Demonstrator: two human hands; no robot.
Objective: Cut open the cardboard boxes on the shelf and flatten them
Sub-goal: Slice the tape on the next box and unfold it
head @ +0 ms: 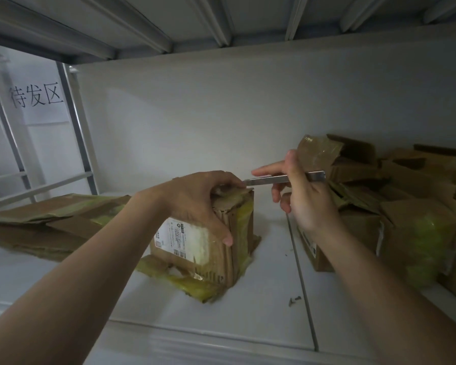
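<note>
Box: a taped cardboard box stands mid-shelf, near the front edge.
Left hand: the left hand grips the box's top, fingers curled over it.
Right hand: the right hand pinches a metal knife, its tip touching the box's top edge.
Left end: flattened cardboard.
Right end: a pile of boxes.

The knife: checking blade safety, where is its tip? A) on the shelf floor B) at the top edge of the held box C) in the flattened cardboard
B: the right hand holds the knife, its tip at the top edge of the box under the left hand.
</note>
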